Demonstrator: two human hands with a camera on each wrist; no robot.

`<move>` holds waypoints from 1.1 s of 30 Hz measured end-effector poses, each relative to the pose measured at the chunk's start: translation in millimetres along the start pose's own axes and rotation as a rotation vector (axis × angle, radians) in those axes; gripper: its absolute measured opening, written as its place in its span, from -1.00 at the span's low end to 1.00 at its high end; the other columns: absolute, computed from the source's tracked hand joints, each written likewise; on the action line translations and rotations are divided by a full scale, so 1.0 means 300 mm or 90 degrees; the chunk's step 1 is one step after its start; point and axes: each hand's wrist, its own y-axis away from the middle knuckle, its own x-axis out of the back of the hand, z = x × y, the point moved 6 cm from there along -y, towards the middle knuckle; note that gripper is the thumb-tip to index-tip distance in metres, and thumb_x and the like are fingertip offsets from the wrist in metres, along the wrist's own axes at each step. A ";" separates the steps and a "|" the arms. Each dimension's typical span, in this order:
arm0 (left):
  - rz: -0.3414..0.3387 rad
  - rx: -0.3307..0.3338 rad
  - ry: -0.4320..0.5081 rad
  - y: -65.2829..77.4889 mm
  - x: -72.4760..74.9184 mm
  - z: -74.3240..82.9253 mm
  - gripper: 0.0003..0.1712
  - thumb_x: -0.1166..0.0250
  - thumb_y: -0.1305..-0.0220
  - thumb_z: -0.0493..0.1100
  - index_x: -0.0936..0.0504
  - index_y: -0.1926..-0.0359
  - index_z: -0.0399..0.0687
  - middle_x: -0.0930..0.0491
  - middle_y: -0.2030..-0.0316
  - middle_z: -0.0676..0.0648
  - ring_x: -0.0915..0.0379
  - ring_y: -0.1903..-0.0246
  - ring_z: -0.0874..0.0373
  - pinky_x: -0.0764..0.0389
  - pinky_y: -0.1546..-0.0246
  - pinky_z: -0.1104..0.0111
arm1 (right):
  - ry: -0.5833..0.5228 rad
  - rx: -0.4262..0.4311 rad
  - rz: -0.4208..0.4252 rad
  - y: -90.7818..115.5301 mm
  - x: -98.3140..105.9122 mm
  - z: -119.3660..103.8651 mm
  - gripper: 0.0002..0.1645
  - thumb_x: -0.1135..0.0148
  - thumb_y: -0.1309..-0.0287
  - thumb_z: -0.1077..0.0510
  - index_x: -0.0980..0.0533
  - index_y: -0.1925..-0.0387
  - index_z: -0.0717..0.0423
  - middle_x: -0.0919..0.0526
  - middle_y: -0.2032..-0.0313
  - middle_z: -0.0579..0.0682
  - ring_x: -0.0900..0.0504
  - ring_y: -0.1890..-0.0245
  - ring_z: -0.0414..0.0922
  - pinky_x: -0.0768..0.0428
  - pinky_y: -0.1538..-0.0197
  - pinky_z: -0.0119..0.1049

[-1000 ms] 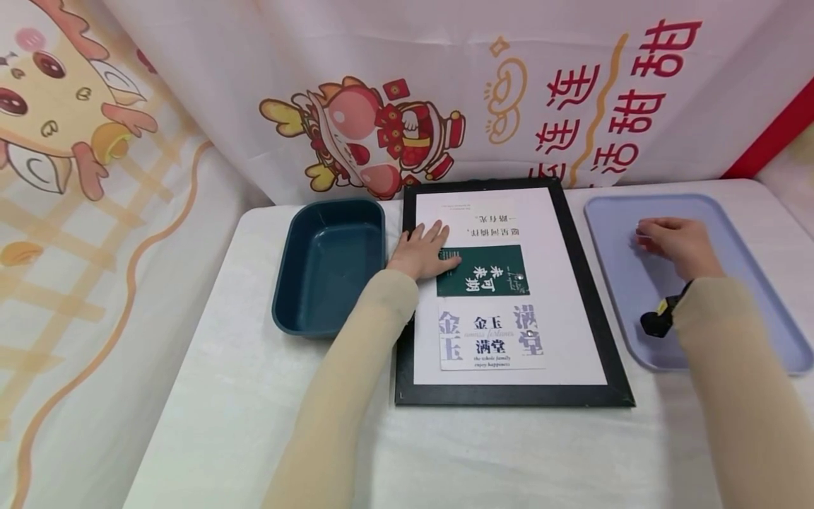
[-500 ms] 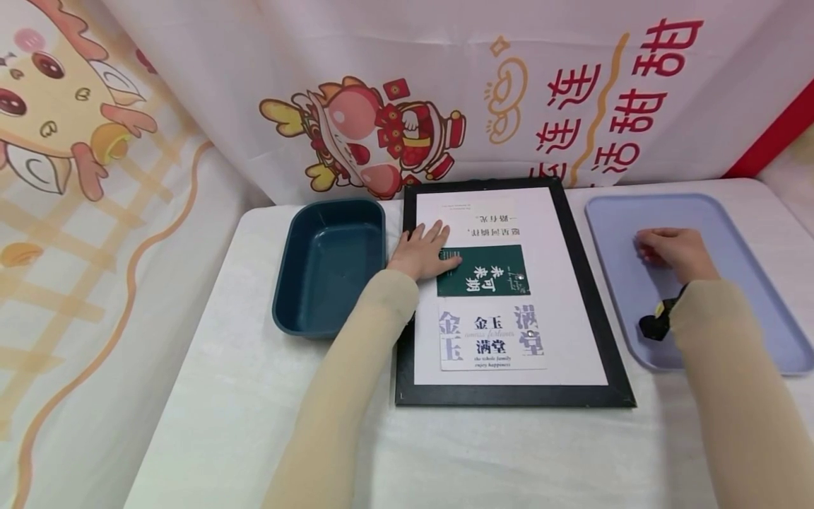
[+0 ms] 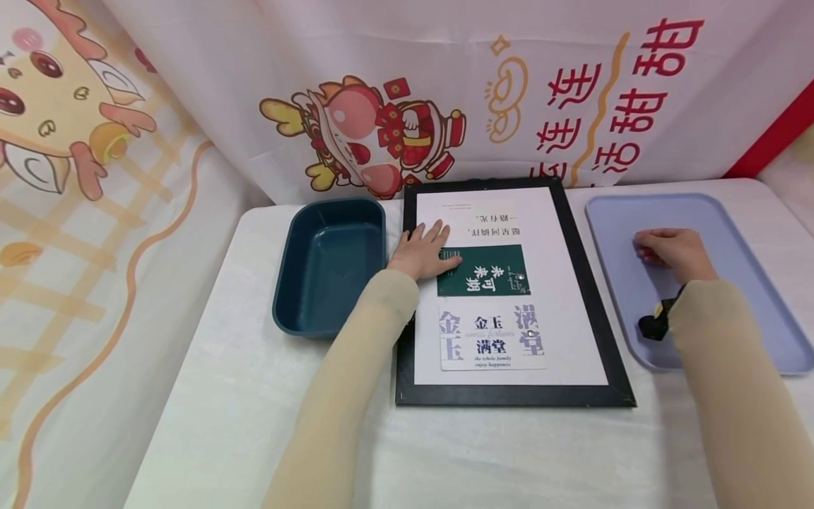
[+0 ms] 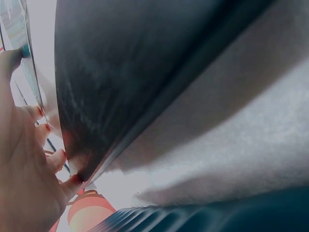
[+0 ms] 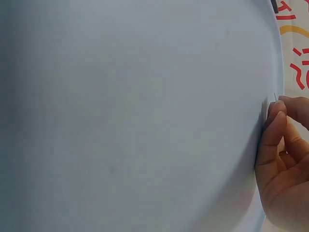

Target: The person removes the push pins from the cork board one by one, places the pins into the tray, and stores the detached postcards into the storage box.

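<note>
The dark-green lettered card (image 3: pixel 483 277) is overlapped at its left edge by the thumb of the left hand (image 3: pixel 422 252), whose fingers are spread wide with nothing gripped. The black-framed board (image 3: pixel 572 339) is covered along its left edge by that hand. A white card with purple lettering (image 3: pixel 492 346) is set nearer the wearer than the left hand, and a pale card with inverted characters (image 3: pixel 490 219) is placed right of its fingertips. A thin pin (image 5: pixel 275 97) is pinched between thumb and forefinger of the right hand (image 3: pixel 677 253). Beneath the right hand, a lavender-blue tray (image 3: pixel 623 219) is seen; left of the left hand, a teal basin (image 3: pixel 331 268).
</note>
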 end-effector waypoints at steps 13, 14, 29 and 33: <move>0.006 -0.001 -0.003 0.007 -0.001 0.006 -0.09 0.17 -0.36 0.38 0.26 -0.53 0.13 0.31 -0.54 0.06 0.40 -0.53 -0.03 0.26 -0.51 0.02 | 0.011 0.002 0.002 0.005 -0.001 0.004 -0.33 -0.10 -0.23 -0.22 -0.43 -0.14 0.21 -0.50 0.63 -0.50 -0.52 0.51 -0.48 -0.55 0.37 -0.57; 0.006 0.000 -0.003 0.007 0.000 0.006 -0.09 0.17 -0.36 0.39 0.26 -0.53 0.13 0.31 -0.54 0.06 0.40 -0.53 -0.03 0.26 -0.51 0.02 | 0.016 0.004 0.002 0.006 -0.001 0.002 -0.26 -0.09 -0.23 -0.24 -0.37 -0.18 0.28 -0.49 0.62 -0.51 -0.52 0.51 -0.48 -0.55 0.37 -0.58; 0.009 0.000 0.004 0.006 0.004 0.002 -0.09 0.16 -0.36 0.38 0.26 -0.53 0.13 0.31 -0.54 0.06 0.40 -0.53 -0.03 0.27 -0.51 0.03 | -0.055 0.022 0.050 0.009 -0.025 -0.096 -0.26 0.02 -0.29 -0.23 -0.31 -0.28 0.21 -0.43 0.57 -0.57 -0.50 0.47 -0.56 -0.54 0.32 -0.65; 0.008 0.000 0.002 0.006 0.004 0.003 -0.09 0.17 -0.37 0.38 0.27 -0.52 0.13 0.31 -0.54 0.06 0.40 -0.53 -0.03 0.27 -0.51 0.03 | -0.096 0.054 0.050 0.014 -0.060 -0.146 -0.30 0.02 -0.33 -0.15 -0.29 -0.28 0.28 -0.46 0.55 -0.55 -0.52 0.45 -0.57 -0.57 0.29 -0.65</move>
